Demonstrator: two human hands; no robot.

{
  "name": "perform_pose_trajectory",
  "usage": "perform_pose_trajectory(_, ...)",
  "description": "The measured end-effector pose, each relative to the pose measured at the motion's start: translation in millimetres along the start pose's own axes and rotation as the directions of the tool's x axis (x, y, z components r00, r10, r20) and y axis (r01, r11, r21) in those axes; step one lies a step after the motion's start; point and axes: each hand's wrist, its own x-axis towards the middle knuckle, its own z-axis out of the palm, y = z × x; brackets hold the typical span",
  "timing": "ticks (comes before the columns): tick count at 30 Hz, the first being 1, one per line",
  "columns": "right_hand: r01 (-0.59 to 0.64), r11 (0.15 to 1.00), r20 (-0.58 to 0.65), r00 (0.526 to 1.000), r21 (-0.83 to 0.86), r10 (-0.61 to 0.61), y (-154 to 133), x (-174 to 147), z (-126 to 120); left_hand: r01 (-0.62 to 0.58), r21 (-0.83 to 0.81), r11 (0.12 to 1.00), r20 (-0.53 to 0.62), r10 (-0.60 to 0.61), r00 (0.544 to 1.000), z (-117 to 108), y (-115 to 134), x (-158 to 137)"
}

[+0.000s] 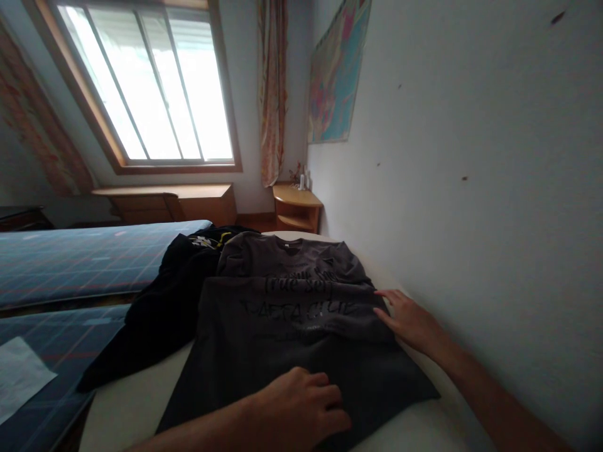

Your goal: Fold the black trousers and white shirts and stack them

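A dark grey T-shirt (292,351) with black lettering across its chest lies spread out, its collar at the far end. A fold runs across the chest, breaking up the printed words. My left hand (306,402) is over the lower part of the shirt, holding nothing that I can see, with loosely bent, slightly parted fingers; their tips are partly hidden. At the shirt's right edge, my right hand (409,320) touches the cloth with its thumb and fingers apart. Beside the T-shirt on the left lies a crumpled black garment (164,307) with white and yellow marks.
The shirt rests on a pale surface (136,395). Blue checked mattresses (94,263) and a white sheet of paper (21,376) are at left. A white wall (494,238) rises close by my right arm. Beyond stand a wooden corner shelf (296,196) and a desk (207,194).
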Motion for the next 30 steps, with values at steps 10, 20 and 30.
perform_pose_trajectory(10, -0.166, 0.917, 0.067, 0.986, 0.363, 0.152, 17, 35, 12, 0.080, 0.156, 0.985, 0.038, -0.087, 0.995, 23, 10, 34)
perform_pose_trajectory(20, -0.048, 0.917, 0.001, 0.999, 0.397, 0.051, -1, 73, 31, 0.122, 0.148, 0.981, -0.067, -0.113, 0.991, 29, 18, 67)
perform_pose_trajectory(30, -0.140, 0.884, 0.416, 0.907, 0.446, -0.067, 12, 59, 5, 0.151, 0.146, 0.978, -0.051, -0.145, 0.988, 33, 21, 79)
